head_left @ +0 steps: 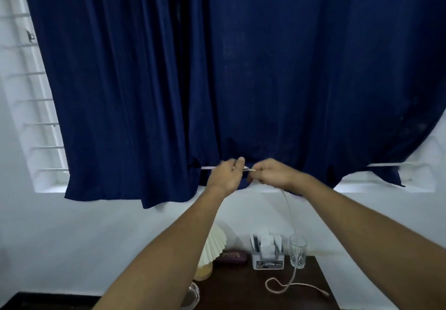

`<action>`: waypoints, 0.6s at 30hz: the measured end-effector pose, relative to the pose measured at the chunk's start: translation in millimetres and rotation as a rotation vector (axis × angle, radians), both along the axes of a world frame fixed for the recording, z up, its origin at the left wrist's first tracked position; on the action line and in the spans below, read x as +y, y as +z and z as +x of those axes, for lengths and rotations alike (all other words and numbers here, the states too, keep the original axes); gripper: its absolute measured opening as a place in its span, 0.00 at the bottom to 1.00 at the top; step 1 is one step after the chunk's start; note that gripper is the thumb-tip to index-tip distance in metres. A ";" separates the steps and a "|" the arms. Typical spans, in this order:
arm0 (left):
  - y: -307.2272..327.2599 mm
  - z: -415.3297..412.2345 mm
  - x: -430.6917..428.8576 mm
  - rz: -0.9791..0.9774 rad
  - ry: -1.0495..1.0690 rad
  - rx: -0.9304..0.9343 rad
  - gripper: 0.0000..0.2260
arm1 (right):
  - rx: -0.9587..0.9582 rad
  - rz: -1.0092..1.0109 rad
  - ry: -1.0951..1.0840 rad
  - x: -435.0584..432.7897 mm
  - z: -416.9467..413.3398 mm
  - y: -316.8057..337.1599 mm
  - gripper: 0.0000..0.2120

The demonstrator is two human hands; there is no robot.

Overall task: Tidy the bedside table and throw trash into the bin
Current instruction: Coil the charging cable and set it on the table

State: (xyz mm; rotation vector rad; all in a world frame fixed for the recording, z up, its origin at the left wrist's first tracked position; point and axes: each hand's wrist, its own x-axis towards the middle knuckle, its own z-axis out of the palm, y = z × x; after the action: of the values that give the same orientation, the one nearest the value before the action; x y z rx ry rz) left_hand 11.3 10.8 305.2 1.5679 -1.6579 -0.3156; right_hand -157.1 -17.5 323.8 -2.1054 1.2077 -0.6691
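I am holding the pale braided cable (286, 204) up in front of the dark blue curtain (217, 68). My right hand (271, 175) is curling its fingers round it, and my left hand (225, 174) seems to be pinching the short stretch between the two, though blur is softening that side. From my right fist the cable is dropping limp to the bedside table (241, 290), where its slack is lying in a loose loop near the middle of the tabletop and its plug end is resting by the right edge. It looks light, soft and floppy, so I judge it needs gathering in coils, gripped along the cord and not by the plug. Pulled carelessly, it could catch the glass (298, 253), which is standing upright toward the back right corner, looking empty and fragile. Just left of the glass, a small organiser (267, 259) is holding several white upright pieces that I cannot identify. A maroon case (232, 256) is lying at the back, beside the pleated lamp (212, 244) at the back left corner.
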 end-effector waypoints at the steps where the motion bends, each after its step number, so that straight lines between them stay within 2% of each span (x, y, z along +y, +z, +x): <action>1: -1.8 2.0 1.5 0.062 -0.075 0.078 0.24 | 0.010 -0.048 0.004 -2.3 -0.9 4.8 0.11; 5: -4.5 6.4 -0.5 0.153 -0.241 0.272 0.23 | 0.045 -0.234 -0.051 -18.1 -3.0 14.1 0.09; 8: 4.9 5.8 -4.4 0.233 -0.317 0.486 0.20 | 0.058 -0.294 -0.106 -28.1 -5.3 12.8 0.10; 12: 28.3 -1.3 -8.1 0.246 -0.458 0.771 0.18 | 0.060 -0.205 -0.143 -35.2 -5.7 0.2 0.14; 18: 62.0 -18.6 -9.1 0.187 -0.629 1.054 0.15 | 0.158 0.037 -0.064 -31.1 5.8 -40.5 0.10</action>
State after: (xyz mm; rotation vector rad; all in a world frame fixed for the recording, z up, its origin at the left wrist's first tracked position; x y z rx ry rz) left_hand -7.3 1.7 367.2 0.6729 -1.1908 -1.3795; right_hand -151.3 -48.6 283.3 -2.1296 1.3671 -0.5118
